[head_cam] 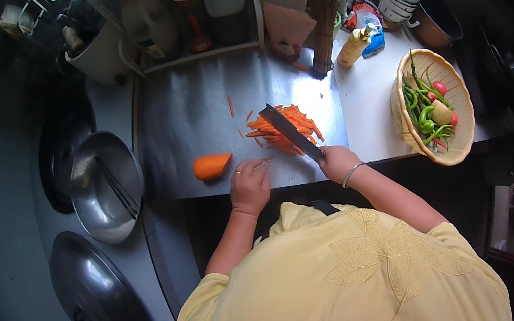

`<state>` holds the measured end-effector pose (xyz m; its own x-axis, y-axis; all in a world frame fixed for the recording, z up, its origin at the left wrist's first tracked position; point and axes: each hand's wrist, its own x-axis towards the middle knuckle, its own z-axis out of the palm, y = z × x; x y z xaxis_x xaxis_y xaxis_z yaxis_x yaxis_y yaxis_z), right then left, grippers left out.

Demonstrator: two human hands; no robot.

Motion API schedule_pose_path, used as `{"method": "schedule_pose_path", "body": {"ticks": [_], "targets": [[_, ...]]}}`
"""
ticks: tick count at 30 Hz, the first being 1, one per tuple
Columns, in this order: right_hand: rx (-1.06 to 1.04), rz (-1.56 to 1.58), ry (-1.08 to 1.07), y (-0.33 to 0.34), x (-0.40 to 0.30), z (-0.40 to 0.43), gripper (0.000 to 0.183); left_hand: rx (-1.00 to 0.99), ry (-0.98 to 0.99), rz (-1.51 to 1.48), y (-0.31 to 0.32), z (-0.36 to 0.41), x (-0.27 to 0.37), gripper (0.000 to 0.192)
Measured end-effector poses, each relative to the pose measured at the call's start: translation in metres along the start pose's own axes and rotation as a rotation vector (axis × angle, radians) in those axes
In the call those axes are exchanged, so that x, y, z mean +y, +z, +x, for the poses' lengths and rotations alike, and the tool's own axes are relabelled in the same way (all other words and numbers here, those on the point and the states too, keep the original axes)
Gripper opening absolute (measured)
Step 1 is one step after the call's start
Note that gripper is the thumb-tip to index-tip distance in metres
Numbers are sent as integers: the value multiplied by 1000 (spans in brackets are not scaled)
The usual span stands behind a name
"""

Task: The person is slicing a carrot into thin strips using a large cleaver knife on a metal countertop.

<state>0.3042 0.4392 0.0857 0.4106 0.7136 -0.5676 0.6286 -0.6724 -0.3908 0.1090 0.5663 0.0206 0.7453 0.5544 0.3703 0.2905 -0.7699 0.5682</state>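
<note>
My right hand [340, 162] grips the handle of a dark-bladed kitchen knife [290, 129]. The blade slants away to the upper left, over a heap of shredded carrot [298, 117] on a metal work surface [182, 117]. My left hand [250, 186] rests near the front edge with its fingers bent; whether a thin strip is at the fingertips is unclear. Just left of that hand lies a cut carrot chunk [211, 166]. A few loose carrot strips [230, 107] are scattered beyond it.
At right stands a basket [462, 124] of green peppers, tomatoes and other vegetables. A broom-like bundle [325, 4] and a pump bottle [353, 48] stand at the back. On the left are a steel basin [88, 200] with chopsticks inside and a metal lid [101, 301].
</note>
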Motion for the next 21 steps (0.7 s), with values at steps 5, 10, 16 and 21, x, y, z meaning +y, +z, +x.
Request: {"method": "schedule_pose_path", "body": {"ticks": [5, 10, 16, 21], "targets": [[26, -5, -27, -4, -2, -13, 23, 188, 3, 157, -36, 17, -19, 22], [-173, -124, -124, 1, -6, -18, 27, 67, -287, 329, -60, 6, -44, 50], [-216, -145, -148, 9, 7, -10, 29, -74, -529, 249, -57, -2, -54, 58], [-144, 14, 69, -5, 15, -3, 29, -74, -620, 279, -54, 5, -50, 58]]}}
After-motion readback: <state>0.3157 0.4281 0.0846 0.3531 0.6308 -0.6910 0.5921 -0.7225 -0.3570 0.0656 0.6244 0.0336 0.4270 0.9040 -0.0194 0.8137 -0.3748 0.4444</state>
